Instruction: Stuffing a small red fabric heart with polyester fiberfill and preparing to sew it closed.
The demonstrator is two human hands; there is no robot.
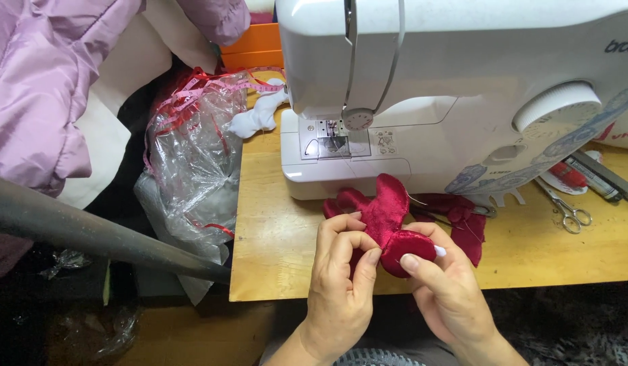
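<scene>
Both hands pinch a red velvet piece just above the worktop edge, before the sewing machine — left hand closed on its middle, right hand closed round the stuffed end, steadying it. Scissors lie to the right.

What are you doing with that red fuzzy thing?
A person is holding a small dark red velvet piece with both hands in front of a white sewing machine. The left hand pinches its side and the right hand grips its rounded end. More red fabric lies on the wooden table, with small scissors to the right.
</scene>
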